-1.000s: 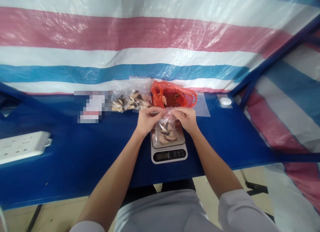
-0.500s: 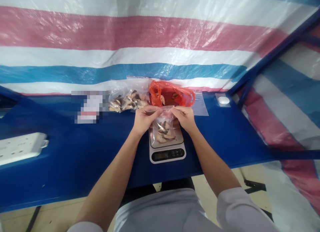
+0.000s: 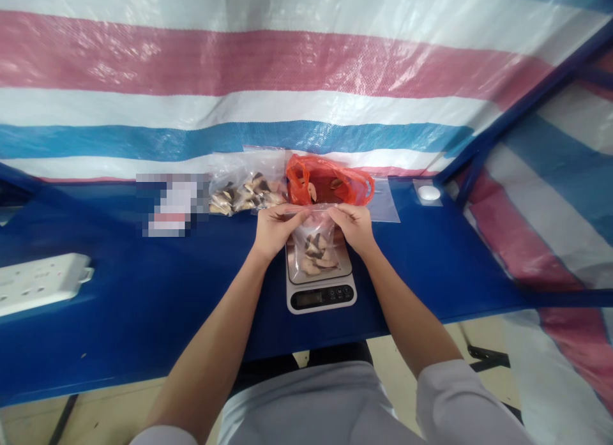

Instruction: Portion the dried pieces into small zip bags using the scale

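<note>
A clear zip bag (image 3: 317, 250) with several pale, dark-edged dried slices, perhaps mushroom, lies on a white kitchen scale (image 3: 320, 299). My left hand (image 3: 278, 230) pinches the left end of the bag's top edge. At the right end of that edge, the fingers of my right hand (image 3: 353, 226) are closed on it too. The bag covers much of the scale's metal plate. Just beyond my hands stands a red plastic bag (image 3: 357, 184), its mouth open, with more slices inside.
Filled clear bags (image 3: 246, 191) lie at the back, left of the red bag. Flat clear plastic (image 3: 387, 202) and a small white round object (image 3: 428, 193) are to the right. A white power strip (image 3: 43, 282) sits at the left. A striped sheet (image 3: 239, 62) hangs behind the blue table (image 3: 191, 292).
Almost nothing differs. Both hands keep their hold on the zip bag's top edge, with only a very slight shift of the fingers and the slices.
</note>
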Demonstrator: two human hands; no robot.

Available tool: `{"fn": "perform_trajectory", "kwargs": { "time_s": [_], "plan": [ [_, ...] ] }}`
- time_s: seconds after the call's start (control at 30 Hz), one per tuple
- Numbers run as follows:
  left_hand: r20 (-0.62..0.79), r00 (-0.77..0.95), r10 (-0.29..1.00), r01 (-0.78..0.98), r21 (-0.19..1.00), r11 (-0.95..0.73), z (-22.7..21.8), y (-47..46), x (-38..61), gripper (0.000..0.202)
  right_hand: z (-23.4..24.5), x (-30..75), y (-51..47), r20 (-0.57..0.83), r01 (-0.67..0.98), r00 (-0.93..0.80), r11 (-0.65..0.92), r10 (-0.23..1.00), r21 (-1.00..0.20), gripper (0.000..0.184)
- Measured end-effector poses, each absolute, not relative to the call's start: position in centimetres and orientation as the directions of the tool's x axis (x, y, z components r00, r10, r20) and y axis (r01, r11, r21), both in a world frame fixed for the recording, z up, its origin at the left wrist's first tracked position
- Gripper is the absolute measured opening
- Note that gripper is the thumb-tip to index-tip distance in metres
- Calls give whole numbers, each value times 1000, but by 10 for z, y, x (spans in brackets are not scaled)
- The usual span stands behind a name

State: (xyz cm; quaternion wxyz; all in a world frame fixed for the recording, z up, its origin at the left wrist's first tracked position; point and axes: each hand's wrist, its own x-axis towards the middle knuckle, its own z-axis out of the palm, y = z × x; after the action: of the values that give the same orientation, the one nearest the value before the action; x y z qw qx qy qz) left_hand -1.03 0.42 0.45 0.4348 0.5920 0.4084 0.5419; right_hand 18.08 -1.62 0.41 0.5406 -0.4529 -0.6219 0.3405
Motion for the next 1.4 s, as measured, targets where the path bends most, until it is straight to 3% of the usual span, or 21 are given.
{"fn": "perform_trajectory", "kwargs": {
  "time_s": [0.37,0.73,1.13,1.4],
  "plan": [
    [292,142,946,-2,955,-295,4,7,-18,26,5,180,-17,362,217,30,348,932,-912,39],
    [255,94,962,-67,966,-250,-2,16,-23,36,0,181,-13,332,164,75,317,940,-934,40],
    [323,-40,945,-1,946,-324,-10,17,-25,34,1,184,-14,351,161,40,341,935,-926,41],
    [291,0,957,-56,955,-290,2,10,-17,38,-1,182,-13,353,130,52,344,934,-930,29]
  ]
}}
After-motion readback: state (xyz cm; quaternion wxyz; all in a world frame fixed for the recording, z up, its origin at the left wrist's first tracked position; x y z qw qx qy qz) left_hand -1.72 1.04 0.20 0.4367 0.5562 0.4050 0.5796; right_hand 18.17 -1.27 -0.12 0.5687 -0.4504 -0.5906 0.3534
